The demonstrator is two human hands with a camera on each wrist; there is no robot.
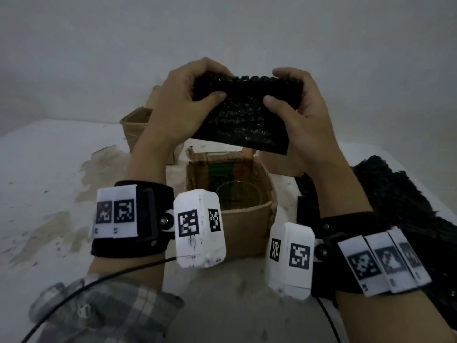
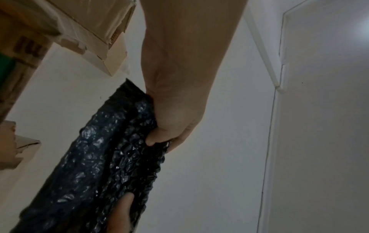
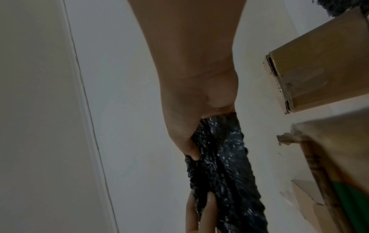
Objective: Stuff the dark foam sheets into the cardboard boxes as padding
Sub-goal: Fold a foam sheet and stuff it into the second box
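Both hands hold one dark crinkled foam sheet (image 1: pixel 243 112) in the air above an open cardboard box (image 1: pixel 244 221). My left hand (image 1: pixel 188 95) grips its left end, thumb in front and fingers curled over the top edge. My right hand (image 1: pixel 294 97) grips the right end the same way. The sheet looks folded double in the left wrist view (image 2: pixel 103 165) and the right wrist view (image 3: pixel 225 170). Inside the box a clear glass (image 1: pixel 237 194) stands against green print. A second open box (image 1: pixel 137 127) sits behind at the left.
A heap of more dark foam sheets (image 1: pixel 400 209) lies on the white table (image 1: pixel 49 169) at the right, beside the near box. The tabletop is stained and scuffed at the left. A pale wall (image 1: pixel 222 33) rises just behind the boxes.
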